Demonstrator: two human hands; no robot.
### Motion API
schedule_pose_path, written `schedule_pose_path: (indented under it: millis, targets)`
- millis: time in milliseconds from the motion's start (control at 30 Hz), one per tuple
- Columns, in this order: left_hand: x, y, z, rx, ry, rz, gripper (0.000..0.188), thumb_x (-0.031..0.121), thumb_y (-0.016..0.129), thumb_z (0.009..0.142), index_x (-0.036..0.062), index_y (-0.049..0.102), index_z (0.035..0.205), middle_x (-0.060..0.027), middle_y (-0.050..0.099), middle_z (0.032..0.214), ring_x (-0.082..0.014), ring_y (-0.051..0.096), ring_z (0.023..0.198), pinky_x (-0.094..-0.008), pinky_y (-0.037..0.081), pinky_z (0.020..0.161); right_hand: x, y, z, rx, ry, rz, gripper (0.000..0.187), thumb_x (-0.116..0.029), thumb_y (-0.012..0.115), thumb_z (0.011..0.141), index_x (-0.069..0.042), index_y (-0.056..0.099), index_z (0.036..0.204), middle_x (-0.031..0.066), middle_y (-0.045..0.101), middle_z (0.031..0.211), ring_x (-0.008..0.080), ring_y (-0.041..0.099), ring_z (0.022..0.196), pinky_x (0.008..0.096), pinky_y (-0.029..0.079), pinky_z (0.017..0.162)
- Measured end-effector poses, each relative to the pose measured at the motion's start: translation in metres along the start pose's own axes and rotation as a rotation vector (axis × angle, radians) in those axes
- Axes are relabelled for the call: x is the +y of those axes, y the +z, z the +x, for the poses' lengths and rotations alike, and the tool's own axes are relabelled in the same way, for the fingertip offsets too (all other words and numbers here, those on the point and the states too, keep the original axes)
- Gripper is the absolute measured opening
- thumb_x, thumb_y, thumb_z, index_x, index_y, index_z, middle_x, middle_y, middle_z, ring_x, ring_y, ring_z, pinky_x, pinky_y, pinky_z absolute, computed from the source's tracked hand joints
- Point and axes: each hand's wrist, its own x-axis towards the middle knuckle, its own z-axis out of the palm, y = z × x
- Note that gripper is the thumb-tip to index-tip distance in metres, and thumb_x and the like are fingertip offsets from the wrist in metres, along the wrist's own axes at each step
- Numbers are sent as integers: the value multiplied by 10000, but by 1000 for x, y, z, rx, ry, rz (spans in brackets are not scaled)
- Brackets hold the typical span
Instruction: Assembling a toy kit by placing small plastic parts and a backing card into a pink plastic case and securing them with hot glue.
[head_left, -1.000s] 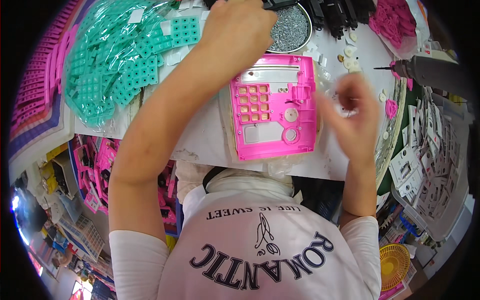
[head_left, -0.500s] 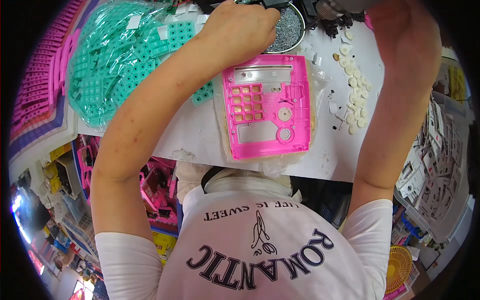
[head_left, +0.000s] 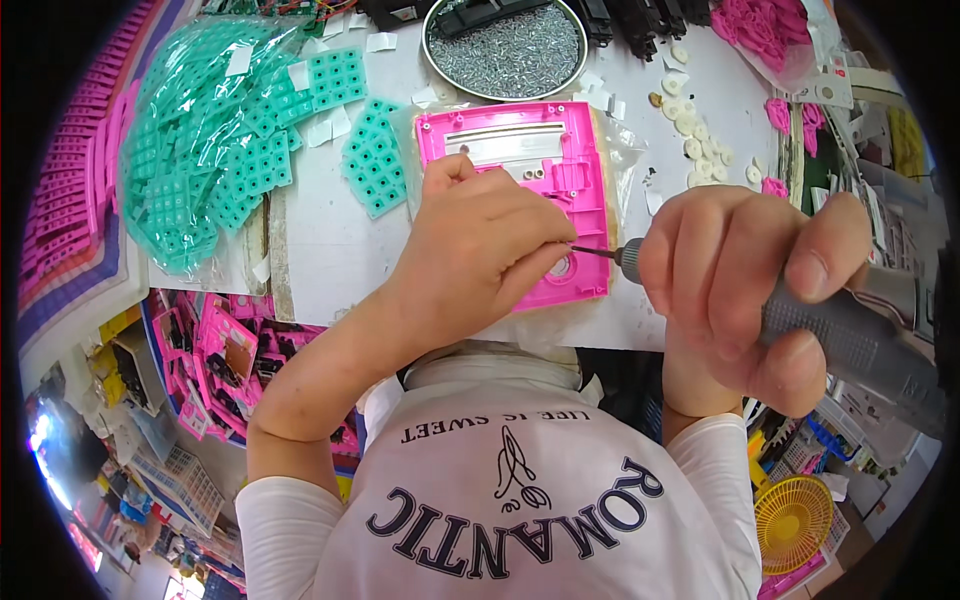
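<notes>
A pink plastic casing (head_left: 588,165) lies inner side up on a clear plastic wrap at the table's front. Over its middle, my left hand (head_left: 490,240) is closed in a pinch, covering the button grid. Whatever sits between the fingertips is hidden or too small to name. My right hand (head_left: 730,275) is wrapped round a grey electric screwdriver (head_left: 850,345), held sideways at the casing's right. Its thin bit (head_left: 592,250) reaches the left fingertips. Behind the casing stands a round metal bowl (head_left: 505,97) of small silver screws, with a black part across it.
Teal rubber keypads fill a clear bag (head_left: 165,150) at the left, and a loose keypad (head_left: 375,160) lies nearer. White round pieces (head_left: 700,135) trail down the right. Pink parts (head_left: 765,35) sit at the back right. A bin of pink assemblies (head_left: 215,350) stands below the table's left.
My left hand has moved from the screw bowl down over the casing. My right hand has brought the screwdriver down from the upper right to it. The loose keypad shows fully now.
</notes>
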Motion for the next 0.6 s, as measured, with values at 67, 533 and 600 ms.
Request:
schedule_pose_path:
  millis: [67, 533, 600]
  targets:
    - [3, -1, 1, 6, -4, -15, 125, 131, 772, 787, 156, 683, 871, 40, 670, 819, -163, 602, 779, -394, 336, 834, -1, 2, 1, 18, 3, -1, 335, -285, 680, 926, -180, 487, 1179, -63, 529, 619, 107, 488, 523, 298, 444, 488]
    - [-13, -7, 0, -171, 166, 222, 308, 276, 800, 721, 142, 686, 974, 8, 649, 1063, -208, 583, 1027, -533, 300, 1056, 43, 7, -14, 271, 35, -46, 319, -243, 687, 932, -84, 465, 1098, 5, 484, 629, 141, 459, 548, 317, 425, 534]
    - [-14, -6, 0, -189, 222, 297, 263, 285, 787, 727, 146, 701, 934, 24, 645, 1021, -193, 583, 1027, -547, 306, 1078, 49, 6, -17, 235, 43, -119, 294, -211, 685, 934, -74, 459, 1063, 19, 496, 635, 148, 464, 547, 322, 435, 541]
